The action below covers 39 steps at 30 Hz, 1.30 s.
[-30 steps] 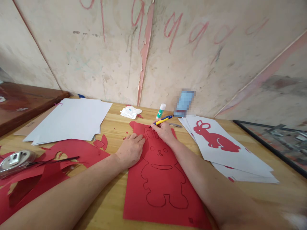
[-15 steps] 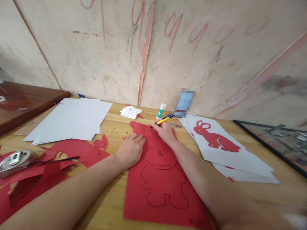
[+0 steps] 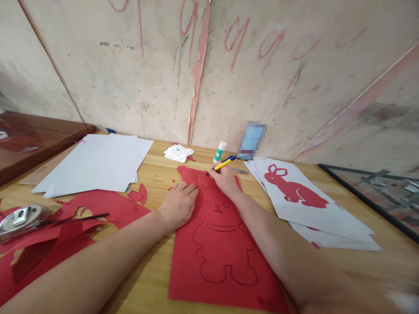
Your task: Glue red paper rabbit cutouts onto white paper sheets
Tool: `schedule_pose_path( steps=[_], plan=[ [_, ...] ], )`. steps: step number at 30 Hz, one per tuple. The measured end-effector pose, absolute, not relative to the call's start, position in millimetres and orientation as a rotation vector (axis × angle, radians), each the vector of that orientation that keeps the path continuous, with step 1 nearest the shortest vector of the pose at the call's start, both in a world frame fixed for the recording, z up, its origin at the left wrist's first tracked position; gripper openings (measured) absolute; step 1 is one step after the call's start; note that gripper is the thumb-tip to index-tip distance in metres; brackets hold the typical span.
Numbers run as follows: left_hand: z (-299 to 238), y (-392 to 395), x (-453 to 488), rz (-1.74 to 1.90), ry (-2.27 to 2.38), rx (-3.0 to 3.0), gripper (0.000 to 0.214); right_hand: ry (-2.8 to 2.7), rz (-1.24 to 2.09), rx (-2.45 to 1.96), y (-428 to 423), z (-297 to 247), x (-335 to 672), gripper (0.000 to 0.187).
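Observation:
A sheet of red paper point(image 3: 222, 248) lies lengthwise in front of me, with a rabbit outlined on it in dark lines. My right hand point(image 3: 224, 179) grips a yellow pen with a blue end point(image 3: 224, 163), its tip at the rabbit's ears near the sheet's top edge. Flat on the sheet's upper left side rests my left hand point(image 3: 180, 203), holding nothing, its fingers lying over the paper beside the rabbit's head. My right forearm covers part of the sheet's right edge.
Behind the sheet stand a glue stick point(image 3: 220, 151) and a phone point(image 3: 251, 140); a crumpled tissue point(image 3: 178, 152) lies nearby. White sheets point(image 3: 98, 163), red paper scraps point(image 3: 121, 205) and a tape measure point(image 3: 22, 220) are left. A red rabbit cutout point(image 3: 294, 189) on white paper lies right.
The pen and my right hand have shifted very slightly at the rabbit's ears. My left hand stays in place on the red paper.

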State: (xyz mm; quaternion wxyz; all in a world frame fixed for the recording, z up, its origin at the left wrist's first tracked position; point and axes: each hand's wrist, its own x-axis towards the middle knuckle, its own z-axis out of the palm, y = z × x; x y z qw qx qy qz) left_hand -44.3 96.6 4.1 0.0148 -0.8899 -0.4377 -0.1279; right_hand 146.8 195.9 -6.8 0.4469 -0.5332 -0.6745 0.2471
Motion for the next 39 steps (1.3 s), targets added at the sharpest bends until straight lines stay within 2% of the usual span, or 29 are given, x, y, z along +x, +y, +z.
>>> schedule_pose_path(
  steps=[39],
  plan=[
    [1.5,98.1,-44.1,-0.405,-1.352,-2.758,0.028,-1.638,0.623,-1.332,194.7,-6.7,146.4,0.014]
  ],
)
